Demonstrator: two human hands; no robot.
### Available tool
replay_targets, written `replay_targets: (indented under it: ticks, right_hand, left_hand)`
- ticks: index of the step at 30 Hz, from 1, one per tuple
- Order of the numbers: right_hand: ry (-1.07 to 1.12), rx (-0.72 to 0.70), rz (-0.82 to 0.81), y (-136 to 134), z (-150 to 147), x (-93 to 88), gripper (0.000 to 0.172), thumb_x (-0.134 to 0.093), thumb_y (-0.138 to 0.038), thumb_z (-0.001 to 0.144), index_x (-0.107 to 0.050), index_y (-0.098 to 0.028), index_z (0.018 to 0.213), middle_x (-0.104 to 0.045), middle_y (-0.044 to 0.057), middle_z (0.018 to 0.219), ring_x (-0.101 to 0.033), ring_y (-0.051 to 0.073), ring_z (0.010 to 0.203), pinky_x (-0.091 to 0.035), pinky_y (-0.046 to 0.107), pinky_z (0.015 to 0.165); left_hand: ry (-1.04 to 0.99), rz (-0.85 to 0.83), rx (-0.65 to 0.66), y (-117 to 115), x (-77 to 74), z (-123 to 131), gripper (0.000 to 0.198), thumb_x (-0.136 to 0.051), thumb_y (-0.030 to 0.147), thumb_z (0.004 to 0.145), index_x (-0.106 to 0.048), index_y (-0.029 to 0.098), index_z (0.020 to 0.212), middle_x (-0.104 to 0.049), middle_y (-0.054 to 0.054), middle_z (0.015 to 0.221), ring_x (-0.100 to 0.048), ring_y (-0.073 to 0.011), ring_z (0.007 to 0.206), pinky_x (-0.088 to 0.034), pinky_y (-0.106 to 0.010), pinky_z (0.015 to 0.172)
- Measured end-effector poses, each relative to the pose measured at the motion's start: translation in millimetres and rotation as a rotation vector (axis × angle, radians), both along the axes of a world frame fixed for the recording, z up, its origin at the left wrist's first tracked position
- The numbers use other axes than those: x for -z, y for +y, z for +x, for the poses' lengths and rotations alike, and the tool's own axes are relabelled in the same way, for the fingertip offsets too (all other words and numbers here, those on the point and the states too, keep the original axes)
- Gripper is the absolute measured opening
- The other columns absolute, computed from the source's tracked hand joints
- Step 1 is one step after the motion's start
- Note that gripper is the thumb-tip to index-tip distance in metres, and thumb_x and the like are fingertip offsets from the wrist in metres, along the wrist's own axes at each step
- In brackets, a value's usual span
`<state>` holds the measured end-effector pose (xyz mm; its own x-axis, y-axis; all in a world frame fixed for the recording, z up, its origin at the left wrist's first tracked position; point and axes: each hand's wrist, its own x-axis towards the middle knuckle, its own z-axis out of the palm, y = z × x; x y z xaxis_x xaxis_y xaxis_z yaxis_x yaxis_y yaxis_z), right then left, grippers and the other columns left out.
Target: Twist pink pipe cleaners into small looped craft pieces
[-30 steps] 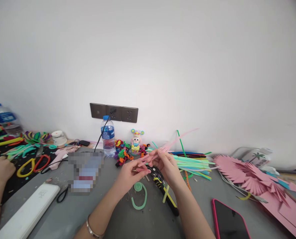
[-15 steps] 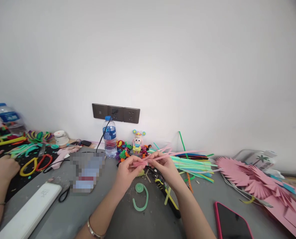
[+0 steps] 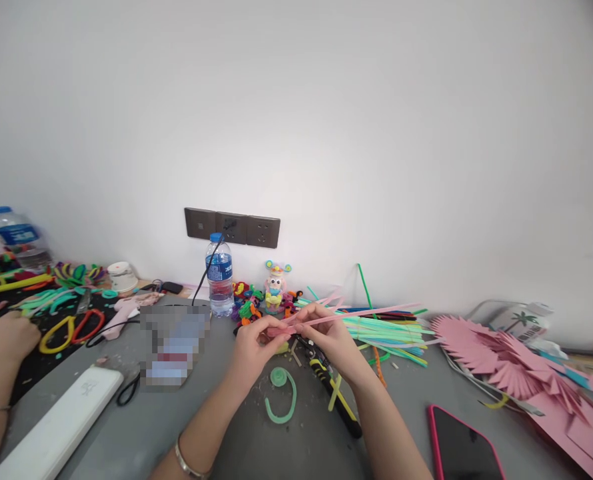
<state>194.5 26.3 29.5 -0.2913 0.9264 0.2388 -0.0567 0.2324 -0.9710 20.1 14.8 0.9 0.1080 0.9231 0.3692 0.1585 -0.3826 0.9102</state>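
Observation:
Pink pipe cleaners [image 3: 369,311] run between my two hands above the grey table, their long ends reaching out to the right. My left hand [image 3: 253,352] pinches the bunched left end between thumb and fingers. Close beside it, my right hand [image 3: 335,343] grips the same strands with thumb and forefinger. Under my right hand lie pliers [image 3: 344,410] with black and yellow handles, a short yellow-green strip [image 3: 335,392] across them. A green pipe cleaner [image 3: 293,403], coiled at one end, rests on the table below my hands.
Behind my right hand spreads a bundle of coloured pipe cleaners [image 3: 391,331]. A water bottle [image 3: 220,283] and small figurine [image 3: 275,287] stand near the wall. A phone [image 3: 464,443], pink folded paper [image 3: 506,363], white bar-shaped device [image 3: 64,427] and scissors [image 3: 71,331] lie around. Another person's hand [image 3: 9,343] is at left.
The long pink ends, spread apart before, now lie closer together on the right. My fingers have shifted slightly on the strands; both hands stay in nearly the same place.

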Motion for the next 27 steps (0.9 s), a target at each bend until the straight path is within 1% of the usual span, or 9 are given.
replay_targets:
  ticks: [4, 6, 9, 11, 16, 19, 22, 27]
  right_hand:
    - [0.017, -0.079, -0.036, 0, 0, 1.7, 0.022, -0.069, -0.040, 0.080, -0.060, -0.019, 0.084, -0.065, 0.003, 0.088, -0.059, 0.018, 0.081, -0.045, 0.029, 0.072]
    - [-0.001, -0.118, -0.054, 1, 0, 3.9, 0.022, -0.068, -0.040, 0.081, -0.063, -0.019, 0.084, -0.065, 0.004, 0.090, -0.059, 0.018, 0.080, -0.045, 0.029, 0.071]
    - [-0.018, -0.118, -0.064, 2, 2, 6.4, 0.023, -0.069, -0.040, 0.080, -0.064, -0.018, 0.082, -0.064, 0.002, 0.084, -0.055, 0.014, 0.070, -0.043, 0.026, 0.064]
    - [0.002, -0.121, -0.086, 2, 3, 6.5, 0.024, -0.071, -0.040, 0.079, -0.063, -0.018, 0.081, -0.062, 0.000, 0.079, -0.054, 0.013, 0.066, -0.043, 0.026, 0.063]
    - [0.063, -0.202, -0.168, 2, 10, 3.8, 0.024, -0.070, -0.041, 0.080, -0.062, -0.018, 0.082, -0.065, 0.000, 0.074, -0.058, 0.014, 0.067, -0.044, 0.026, 0.065]
    - [0.061, -0.224, -0.166, 2, 13, 3.2, 0.023, -0.070, -0.039, 0.081, -0.063, -0.017, 0.082, -0.066, 0.001, 0.074, -0.059, 0.014, 0.068, -0.044, 0.025, 0.064]
    - [0.061, -0.245, -0.149, 1, 15, 3.9, 0.022, -0.070, -0.038, 0.081, -0.063, -0.017, 0.081, -0.065, 0.001, 0.074, -0.057, 0.013, 0.066, -0.043, 0.025, 0.062]
    - [0.106, -0.336, -0.185, 0, 17, 6.5, 0.022, -0.068, -0.037, 0.083, -0.060, -0.017, 0.080, -0.062, 0.000, 0.069, -0.056, 0.012, 0.062, -0.043, 0.024, 0.061]
  left_hand:
    - [-0.006, -0.008, 0.006, 0, -1.5, 1, 0.012, -0.068, 0.028, 0.077, -0.071, 0.017, 0.082, -0.072, -0.004, 0.078, -0.065, -0.0172, 0.068, -0.051, -0.022, 0.061]
    - [-0.010, -0.014, 0.006, 0, -1.1, 1, 0.013, -0.069, 0.027, 0.076, -0.072, 0.017, 0.082, -0.073, -0.004, 0.077, -0.065, -0.0171, 0.067, -0.051, -0.023, 0.060]
    - [-0.024, -0.021, 0.007, 0, 0.5, 1, 0.014, -0.070, 0.027, 0.075, -0.074, 0.015, 0.080, -0.074, -0.005, 0.075, -0.066, -0.0174, 0.066, -0.053, -0.024, 0.061]
    - [-0.040, -0.027, 0.005, 0, 0.9, 1, 0.015, -0.070, 0.027, 0.075, -0.075, 0.015, 0.080, -0.075, -0.005, 0.074, -0.066, -0.0176, 0.066, -0.054, -0.024, 0.062]
    - [-0.048, -0.028, 0.021, -3, -4.3, 1, 0.015, -0.069, 0.027, 0.076, -0.076, 0.015, 0.083, -0.076, -0.005, 0.078, -0.068, -0.0177, 0.068, -0.055, -0.023, 0.064]
    - [-0.051, -0.029, 0.025, -5, -8.8, 1, 0.013, -0.070, 0.026, 0.075, -0.076, 0.016, 0.082, -0.077, -0.005, 0.077, -0.069, -0.0177, 0.068, -0.055, -0.023, 0.063]
    - [-0.078, -0.041, 0.058, -6, -10.5, 0, 0.012, -0.070, 0.025, 0.075, -0.077, 0.017, 0.081, -0.077, -0.005, 0.078, -0.069, -0.0176, 0.068, -0.055, -0.023, 0.064]
    - [-0.117, -0.084, 0.164, -6, -7.5, -1, 0.013, -0.069, 0.027, 0.077, -0.077, 0.018, 0.081, -0.077, -0.005, 0.072, -0.065, -0.0152, 0.060, -0.051, -0.022, 0.056]
